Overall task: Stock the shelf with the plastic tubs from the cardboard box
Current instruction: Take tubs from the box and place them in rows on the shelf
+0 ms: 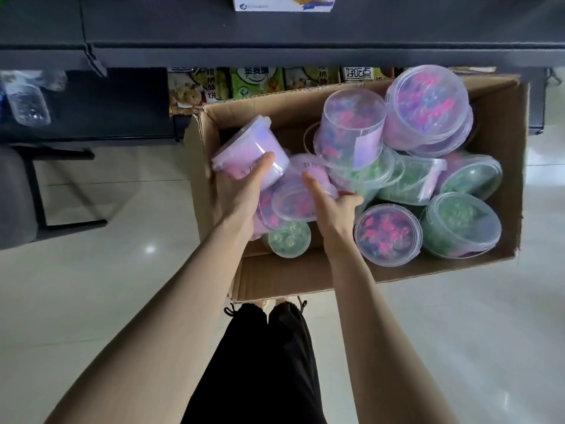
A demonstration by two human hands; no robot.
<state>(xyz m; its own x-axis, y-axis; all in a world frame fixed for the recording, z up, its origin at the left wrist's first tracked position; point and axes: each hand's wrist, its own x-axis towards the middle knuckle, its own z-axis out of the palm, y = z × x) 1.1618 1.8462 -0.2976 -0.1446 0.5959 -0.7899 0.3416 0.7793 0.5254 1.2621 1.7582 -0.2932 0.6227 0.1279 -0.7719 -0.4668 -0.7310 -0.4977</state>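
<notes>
Floor: pale glossy tiled floor (107,286) with light reflections on it. Standing directly on it are one open brown cardboard box (305,280), its far end just beside the dark shelving, and a black metal frame (61,221) at the left. Lower dark shelf (116,102): a clear plastic container (27,102) at the left and a row of printed snack packets (256,82) behind the box. Upper dark shelf board (305,35): one white printed carton (281,3), partly out of view.
</notes>
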